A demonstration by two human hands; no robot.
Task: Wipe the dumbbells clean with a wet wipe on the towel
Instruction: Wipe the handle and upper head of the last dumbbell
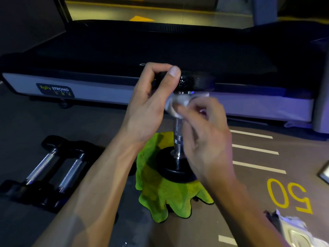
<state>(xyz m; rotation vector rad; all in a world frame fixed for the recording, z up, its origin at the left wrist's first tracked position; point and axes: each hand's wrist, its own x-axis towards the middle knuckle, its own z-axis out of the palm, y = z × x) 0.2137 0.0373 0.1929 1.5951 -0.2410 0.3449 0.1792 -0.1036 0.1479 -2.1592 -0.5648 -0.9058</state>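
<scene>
A black dumbbell (193, 80) with a chrome knurled handle stands upright, its lower head on a lime-green towel (160, 193) spread on the floor. My left hand (149, 102) grips the rim of the upper head, thumb on top. My right hand (204, 132) holds a crumpled white wet wipe (176, 106) against the top of the chrome handle, just under the upper head. Two more dumbbells (53, 166) with chrome handles lie side by side on the floor at the left.
A treadmill (106, 91) with a "Body Strong" label runs across behind the dumbbell. White floor stripes and a yellow "50" (288, 196) are on the right. A wipe packet (295, 232) lies at the lower right corner.
</scene>
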